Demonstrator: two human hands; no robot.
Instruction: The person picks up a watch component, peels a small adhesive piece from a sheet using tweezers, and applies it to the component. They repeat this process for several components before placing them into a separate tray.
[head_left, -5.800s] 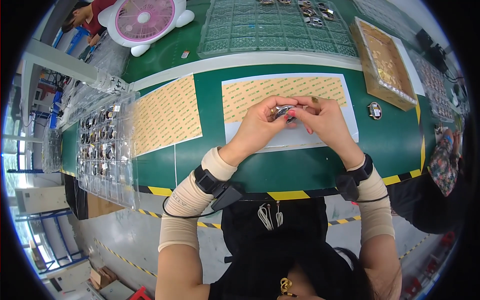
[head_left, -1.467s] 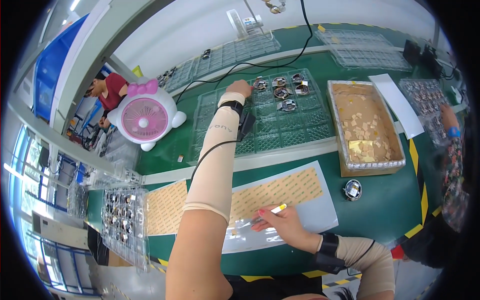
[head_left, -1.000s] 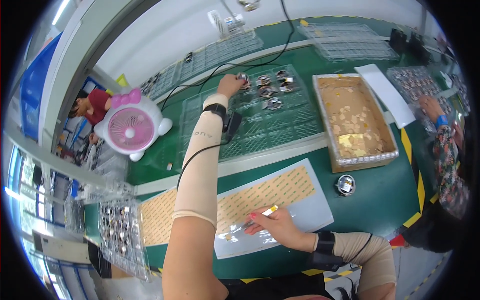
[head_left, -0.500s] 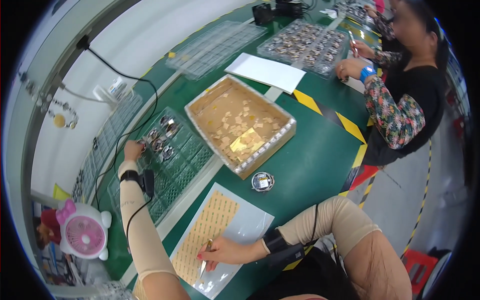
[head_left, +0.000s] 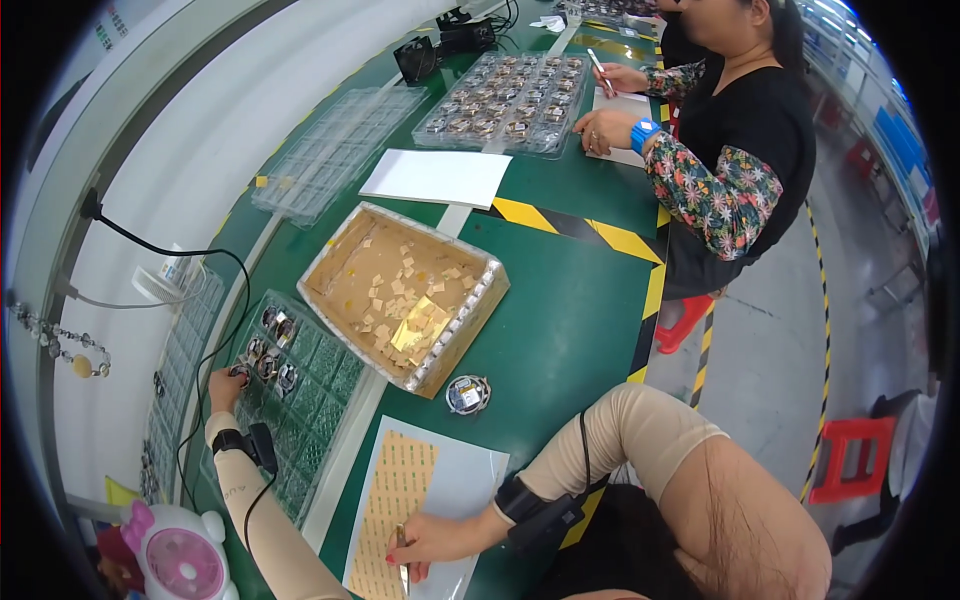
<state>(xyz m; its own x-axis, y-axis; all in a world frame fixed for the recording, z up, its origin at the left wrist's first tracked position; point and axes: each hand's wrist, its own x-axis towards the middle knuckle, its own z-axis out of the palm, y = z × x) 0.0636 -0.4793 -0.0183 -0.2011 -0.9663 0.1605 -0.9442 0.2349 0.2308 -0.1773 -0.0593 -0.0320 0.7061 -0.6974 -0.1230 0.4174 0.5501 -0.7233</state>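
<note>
My left hand [head_left: 224,391] reaches to the left edge of a clear plastic tray [head_left: 318,385], its fingers closed on a small round electronic part [head_left: 240,373]. Several similar round metal parts [head_left: 264,358] sit in the tray's compartments beside it. My right hand [head_left: 436,541] grips tweezers [head_left: 402,556], tips pointing down over a tan sheet of small adhesive pieces [head_left: 402,478]. That sheet lies on a glossy white backing [head_left: 464,462]. One round part with wires round its rim [head_left: 468,395] rests alone on the green table, beyond my right hand.
An open cardboard box [head_left: 470,318] holding loose tan squares stands mid-table. Behind it are a white sheet [head_left: 437,178], empty clear trays [head_left: 335,150] and a filled tray [head_left: 505,100]. A co-worker [head_left: 745,130] holds tweezers at right. A black cable [head_left: 243,300] hangs left; a pink-white fan [head_left: 182,562] stands near.
My view has turned, so the table things sit further left in the picture. My left hand stays at the tray's edge, and my right hand still holds the tweezers over the sheet.
</note>
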